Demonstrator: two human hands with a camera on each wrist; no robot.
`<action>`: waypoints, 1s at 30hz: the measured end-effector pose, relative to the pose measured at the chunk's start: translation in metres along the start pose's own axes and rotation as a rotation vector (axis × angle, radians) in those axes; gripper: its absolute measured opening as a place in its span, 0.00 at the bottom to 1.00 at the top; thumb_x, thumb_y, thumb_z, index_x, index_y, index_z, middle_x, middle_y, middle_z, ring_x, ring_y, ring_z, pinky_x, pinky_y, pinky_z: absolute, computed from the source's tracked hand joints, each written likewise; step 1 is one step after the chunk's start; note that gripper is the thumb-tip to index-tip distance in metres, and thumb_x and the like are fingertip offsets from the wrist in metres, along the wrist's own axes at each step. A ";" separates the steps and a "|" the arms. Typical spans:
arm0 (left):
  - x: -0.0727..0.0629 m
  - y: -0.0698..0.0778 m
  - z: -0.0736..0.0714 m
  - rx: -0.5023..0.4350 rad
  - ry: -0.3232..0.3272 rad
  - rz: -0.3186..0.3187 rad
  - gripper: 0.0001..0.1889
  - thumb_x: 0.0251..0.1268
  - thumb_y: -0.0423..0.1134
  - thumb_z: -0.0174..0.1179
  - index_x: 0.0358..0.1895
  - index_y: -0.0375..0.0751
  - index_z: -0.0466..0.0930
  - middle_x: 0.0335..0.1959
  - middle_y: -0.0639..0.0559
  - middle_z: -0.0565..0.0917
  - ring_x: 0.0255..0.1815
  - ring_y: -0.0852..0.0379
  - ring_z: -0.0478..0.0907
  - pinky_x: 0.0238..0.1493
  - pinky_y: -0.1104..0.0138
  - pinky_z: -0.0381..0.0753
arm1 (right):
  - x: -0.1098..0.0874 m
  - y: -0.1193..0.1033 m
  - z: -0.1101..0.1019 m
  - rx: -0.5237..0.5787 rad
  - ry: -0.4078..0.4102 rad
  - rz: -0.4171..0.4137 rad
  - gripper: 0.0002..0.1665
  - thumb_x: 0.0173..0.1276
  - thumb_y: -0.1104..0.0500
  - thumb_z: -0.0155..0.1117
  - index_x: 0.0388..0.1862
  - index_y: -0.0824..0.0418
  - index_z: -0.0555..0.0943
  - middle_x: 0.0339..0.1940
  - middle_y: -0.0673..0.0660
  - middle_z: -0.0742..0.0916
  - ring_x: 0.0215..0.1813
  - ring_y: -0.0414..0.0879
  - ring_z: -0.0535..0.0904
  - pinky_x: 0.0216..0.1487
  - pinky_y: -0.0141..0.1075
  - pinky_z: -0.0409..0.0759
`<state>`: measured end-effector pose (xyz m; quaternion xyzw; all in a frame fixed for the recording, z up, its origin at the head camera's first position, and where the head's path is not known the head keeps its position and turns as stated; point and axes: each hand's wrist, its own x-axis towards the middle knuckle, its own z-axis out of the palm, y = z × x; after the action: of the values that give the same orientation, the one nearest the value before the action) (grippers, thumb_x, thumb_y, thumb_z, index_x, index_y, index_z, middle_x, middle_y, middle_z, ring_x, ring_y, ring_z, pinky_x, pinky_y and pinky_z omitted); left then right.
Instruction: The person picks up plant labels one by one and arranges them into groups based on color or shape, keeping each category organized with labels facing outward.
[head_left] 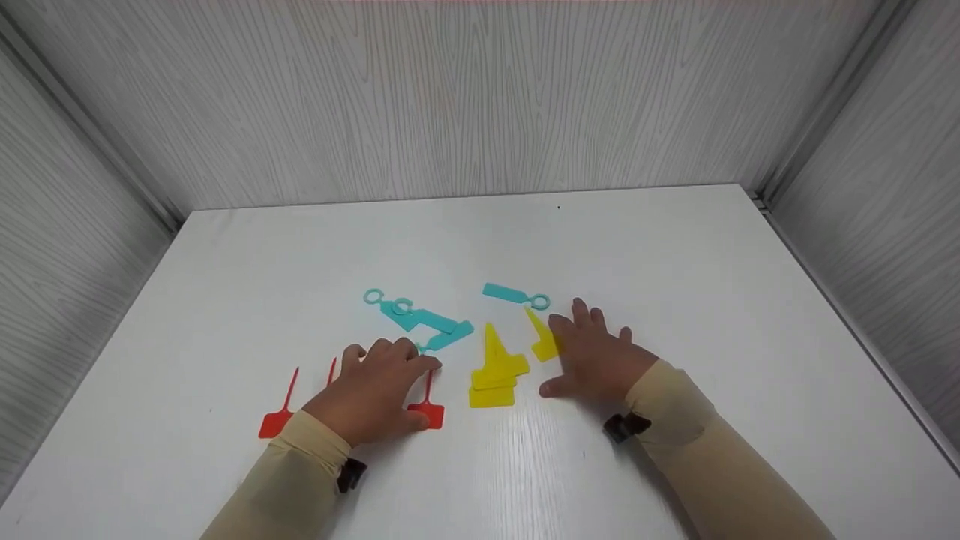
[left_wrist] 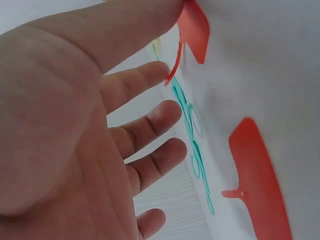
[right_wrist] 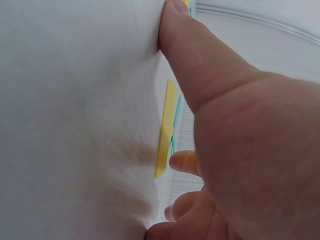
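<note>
At the table's near side, the left hand, fingers apart, touches a red stemmed tag, seemingly light, bendy, best pinched by its plate; the right hand's fingers are spread.

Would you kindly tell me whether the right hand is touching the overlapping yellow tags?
Apart: in the head view, a strip of white table shows between the right hand and the overlapping yellow tags.
</note>
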<state>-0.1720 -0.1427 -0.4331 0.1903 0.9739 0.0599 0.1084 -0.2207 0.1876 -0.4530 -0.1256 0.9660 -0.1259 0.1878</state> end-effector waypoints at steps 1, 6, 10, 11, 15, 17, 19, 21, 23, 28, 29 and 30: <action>-0.001 -0.001 0.000 0.004 0.002 0.001 0.41 0.59 0.57 0.84 0.77 0.58 0.80 0.67 0.49 0.81 0.71 0.44 0.73 0.73 0.34 0.66 | -0.001 0.000 0.000 0.000 0.002 0.002 0.67 0.65 0.32 0.81 0.93 0.50 0.56 0.94 0.68 0.49 0.90 0.70 0.49 0.79 0.81 0.50; -0.008 -0.006 0.000 0.000 0.002 -0.010 0.40 0.60 0.56 0.84 0.75 0.52 0.81 0.65 0.51 0.83 0.70 0.44 0.74 0.72 0.33 0.66 | -0.004 0.000 -0.001 -0.010 0.012 -0.005 0.66 0.66 0.32 0.81 0.93 0.51 0.57 0.93 0.69 0.50 0.89 0.70 0.51 0.78 0.81 0.52; -0.014 -0.009 0.000 -0.028 0.003 -0.023 0.35 0.60 0.54 0.84 0.71 0.53 0.84 0.65 0.53 0.85 0.71 0.46 0.74 0.73 0.31 0.63 | -0.004 0.002 -0.002 -0.015 0.010 -0.011 0.66 0.66 0.33 0.81 0.92 0.53 0.57 0.93 0.70 0.51 0.89 0.70 0.51 0.79 0.81 0.53; -0.015 -0.009 0.000 -0.034 0.007 -0.022 0.34 0.60 0.53 0.84 0.70 0.53 0.85 0.65 0.53 0.85 0.72 0.46 0.74 0.73 0.31 0.62 | -0.004 0.003 -0.002 -0.014 0.007 -0.012 0.66 0.66 0.33 0.81 0.92 0.53 0.57 0.93 0.70 0.50 0.90 0.70 0.50 0.79 0.81 0.52; -0.018 -0.009 -0.001 -0.037 0.024 -0.012 0.29 0.60 0.51 0.84 0.64 0.54 0.88 0.65 0.54 0.86 0.73 0.46 0.74 0.73 0.29 0.61 | -0.004 0.006 -0.003 -0.012 0.001 -0.001 0.67 0.67 0.32 0.81 0.93 0.52 0.56 0.93 0.70 0.50 0.91 0.70 0.48 0.79 0.80 0.51; -0.018 -0.010 0.000 -0.030 0.029 -0.009 0.27 0.61 0.52 0.84 0.62 0.54 0.89 0.64 0.54 0.86 0.72 0.46 0.74 0.73 0.29 0.61 | -0.004 0.006 -0.003 -0.009 0.000 0.000 0.67 0.67 0.32 0.81 0.93 0.52 0.56 0.93 0.70 0.50 0.91 0.71 0.48 0.79 0.80 0.51; -0.017 -0.011 0.001 -0.025 0.034 -0.005 0.26 0.61 0.52 0.84 0.61 0.54 0.89 0.63 0.55 0.86 0.72 0.46 0.74 0.72 0.29 0.61 | -0.005 0.005 -0.003 -0.009 0.002 0.003 0.67 0.67 0.32 0.81 0.93 0.52 0.57 0.93 0.70 0.50 0.90 0.71 0.49 0.79 0.80 0.51; -0.017 -0.012 0.002 -0.026 0.039 0.002 0.25 0.62 0.52 0.83 0.61 0.53 0.89 0.63 0.55 0.86 0.72 0.46 0.74 0.72 0.29 0.61 | -0.005 0.005 -0.003 -0.013 0.003 -0.001 0.67 0.67 0.32 0.81 0.93 0.53 0.57 0.93 0.70 0.50 0.90 0.71 0.50 0.79 0.81 0.52; -0.018 -0.013 0.002 -0.027 0.045 0.005 0.25 0.62 0.51 0.83 0.62 0.53 0.89 0.64 0.54 0.86 0.72 0.46 0.74 0.72 0.29 0.61 | -0.005 0.006 -0.003 -0.019 0.003 -0.005 0.66 0.67 0.32 0.81 0.92 0.53 0.57 0.93 0.70 0.51 0.90 0.70 0.50 0.79 0.80 0.53; -0.019 -0.016 0.003 -0.035 0.056 0.007 0.26 0.63 0.51 0.83 0.63 0.53 0.88 0.66 0.54 0.85 0.73 0.47 0.74 0.72 0.30 0.61 | -0.004 0.006 -0.003 -0.026 -0.008 -0.014 0.66 0.68 0.32 0.80 0.93 0.53 0.56 0.93 0.70 0.50 0.90 0.70 0.49 0.78 0.81 0.52; -0.019 -0.016 0.003 -0.039 0.058 0.007 0.27 0.63 0.51 0.83 0.64 0.53 0.88 0.66 0.54 0.85 0.73 0.47 0.74 0.72 0.29 0.61 | -0.004 0.007 -0.004 -0.026 -0.013 -0.013 0.66 0.68 0.32 0.79 0.93 0.53 0.55 0.93 0.69 0.49 0.90 0.70 0.48 0.78 0.81 0.52; -0.019 -0.017 0.004 -0.042 0.060 0.008 0.27 0.63 0.51 0.83 0.64 0.53 0.88 0.66 0.54 0.85 0.74 0.47 0.74 0.72 0.29 0.60 | -0.004 0.007 -0.004 -0.025 -0.019 -0.012 0.67 0.68 0.31 0.79 0.93 0.53 0.55 0.93 0.69 0.49 0.90 0.70 0.48 0.78 0.81 0.51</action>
<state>-0.1600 -0.1651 -0.4356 0.1899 0.9745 0.0865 0.0831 -0.2201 0.1960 -0.4503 -0.1348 0.9649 -0.1138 0.1945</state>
